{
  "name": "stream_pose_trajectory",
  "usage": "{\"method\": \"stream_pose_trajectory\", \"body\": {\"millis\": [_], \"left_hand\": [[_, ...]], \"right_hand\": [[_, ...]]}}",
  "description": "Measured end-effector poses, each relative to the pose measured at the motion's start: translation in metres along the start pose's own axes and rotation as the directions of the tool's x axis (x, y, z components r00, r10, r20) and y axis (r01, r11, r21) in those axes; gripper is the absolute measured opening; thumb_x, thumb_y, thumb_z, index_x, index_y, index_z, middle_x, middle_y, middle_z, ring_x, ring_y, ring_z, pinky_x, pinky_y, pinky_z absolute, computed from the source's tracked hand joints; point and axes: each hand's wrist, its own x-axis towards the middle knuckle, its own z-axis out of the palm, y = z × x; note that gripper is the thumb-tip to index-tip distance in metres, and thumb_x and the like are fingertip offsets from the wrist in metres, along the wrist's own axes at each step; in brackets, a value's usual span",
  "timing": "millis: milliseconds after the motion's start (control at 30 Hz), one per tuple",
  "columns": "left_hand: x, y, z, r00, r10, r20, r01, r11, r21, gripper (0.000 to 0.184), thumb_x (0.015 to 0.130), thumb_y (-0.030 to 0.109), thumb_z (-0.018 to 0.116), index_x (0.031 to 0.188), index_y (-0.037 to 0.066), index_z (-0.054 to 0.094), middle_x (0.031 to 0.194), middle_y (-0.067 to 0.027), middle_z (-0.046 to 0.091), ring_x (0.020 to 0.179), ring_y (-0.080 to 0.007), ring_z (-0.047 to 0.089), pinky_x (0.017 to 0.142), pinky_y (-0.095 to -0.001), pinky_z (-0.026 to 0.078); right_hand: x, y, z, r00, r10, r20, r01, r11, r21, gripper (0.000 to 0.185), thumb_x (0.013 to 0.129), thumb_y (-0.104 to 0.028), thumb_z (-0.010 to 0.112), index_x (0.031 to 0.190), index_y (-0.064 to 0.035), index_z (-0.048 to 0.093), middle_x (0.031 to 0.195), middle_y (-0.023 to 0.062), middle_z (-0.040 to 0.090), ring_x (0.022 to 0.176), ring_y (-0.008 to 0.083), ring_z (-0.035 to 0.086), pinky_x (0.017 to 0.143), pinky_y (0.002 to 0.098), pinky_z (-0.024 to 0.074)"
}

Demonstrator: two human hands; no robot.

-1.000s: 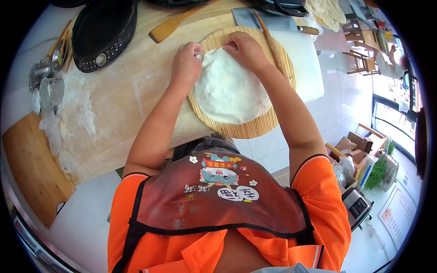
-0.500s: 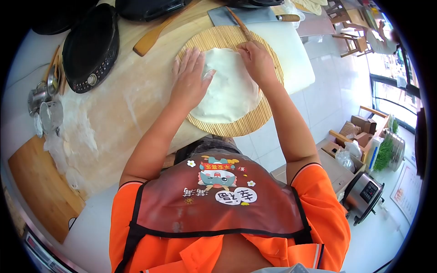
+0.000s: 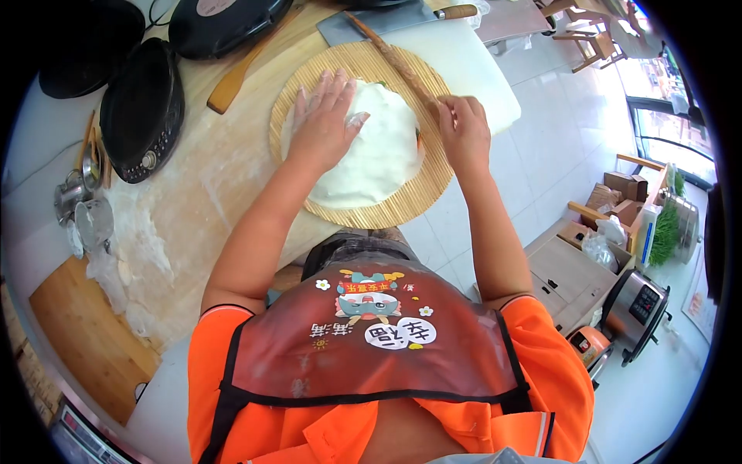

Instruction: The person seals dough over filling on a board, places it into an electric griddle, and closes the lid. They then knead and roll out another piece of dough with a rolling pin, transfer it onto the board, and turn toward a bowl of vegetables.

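Observation:
A round white sheet of dough [image 3: 371, 151] lies on a round slatted mat [image 3: 421, 189], with bits of orange and green filling showing at its edge. My left hand [image 3: 323, 127] rests flat on the dough's upper left part, its floury fingers stretched out. At the mat's right side, my right hand [image 3: 464, 133] is closed around the near end of a thin wooden rolling pin [image 3: 398, 66]. The pin slants up and left across the mat, clear of the dough. Its far end reaches over a cleaver [image 3: 367, 27] with a wooden handle.
A wooden spatula [image 3: 226, 91] lies left of the mat. Black electric pans [image 3: 143, 108] stand at the back left. Beneath the mat are a floury wooden board [image 3: 205, 182] and a white cutting board [image 3: 483, 77]. Metal cups [image 3: 77, 197] sit at the far left.
My right hand has moved right and down, away from the dough's edge, bringing the rolling pin across the mat. Filling now shows at the dough's right edge. The whole view has shifted slightly.

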Motion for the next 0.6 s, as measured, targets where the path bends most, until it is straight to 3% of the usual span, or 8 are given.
{"method": "stream_pose_trajectory", "body": {"millis": [100,200,300,367,467,600], "left_hand": [[0.004,0.01,0.015,0.995,0.053,0.079,-0.047,0.996,-0.072,0.065,0.107,0.05,0.047,0.159,0.011,0.04,0.17,-0.008,0.031,0.159,-0.0257,0.023,0.127,-0.0585,0.012],[0.013,0.021,0.02,0.991,0.022,0.13,-0.018,0.999,-0.033,0.065,0.107,0.05,0.047,0.159,0.011,0.039,0.17,-0.0077,0.03,0.158,-0.0262,0.023,0.127,-0.0581,0.012],[0.014,0.029,0.017,0.989,-0.013,0.149,0.01,1.0,0.024,0.065,0.107,0.048,0.048,0.159,0.011,0.039,0.17,-0.0086,0.03,0.158,-0.0265,0.023,0.127,-0.0586,0.012],[0.014,0.028,0.024,0.993,-0.033,0.114,0.032,0.999,0.013,0.064,0.106,0.045,0.05,0.159,0.011,0.039,0.17,-0.01,0.03,0.158,-0.0273,0.024,0.127,-0.059,0.013],[0.011,0.025,0.027,0.998,-0.04,0.057,0.041,0.999,-0.013,0.064,0.105,0.041,0.055,0.158,0.01,0.039,0.169,-0.0119,0.03,0.158,-0.0286,0.024,0.126,-0.0596,0.013],[0.009,0.022,0.026,0.999,-0.042,0.003,0.042,0.997,-0.057,0.063,0.104,0.036,0.058,0.158,0.009,0.04,0.169,-0.0128,0.031,0.158,-0.03,0.024,0.125,-0.0606,0.013]], "right_hand": [[-0.021,0.015,-0.01,0.999,0.027,-0.018,-0.027,1.0,0.001,0.009,0.094,-0.017,0.07,0.1,-0.01,0.072,0.098,0.0102,0.066,0.099,0.0318,0.062,0.086,0.0434,0.0518],[-0.022,0.025,-0.01,0.997,-0.062,-0.048,0.064,0.998,0.027,0.014,0.097,-0.012,0.069,0.109,-0.0079,0.073,0.1,0.0091,0.066,0.09,0.0265,0.065,0.078,0.0389,0.0553],[-0.006,0.006,-0.002,0.984,-0.178,0.012,0.177,0.984,0.021,0.017,0.096,-0.011,0.068,0.111,-0.0097,0.073,0.103,0.0093,0.067,0.092,0.0295,0.067,0.078,0.0425,0.0559],[0.008,-0.01,0.011,0.974,-0.085,0.212,0.08,0.996,0.031,0.02,0.096,-0.016,0.066,0.115,-0.0119,0.073,0.11,0.009,0.068,0.098,0.0323,0.069,0.081,0.0444,0.0567],[0.034,-0.036,0.032,0.924,-0.014,0.383,0.039,0.998,-0.058,0.025,0.096,-0.024,0.064,0.117,-0.0125,0.073,0.116,0.0094,0.067,0.103,0.0331,0.069,0.086,0.0451,0.0571],[0.055,-0.04,0.053,0.885,-0.029,0.464,0.068,0.995,-0.067,0.029,0.091,-0.026,0.066,0.114,-0.0075,0.069,0.127,0.0155,0.065,0.108,0.0347,0.07,0.087,0.0476,0.0583]]}}
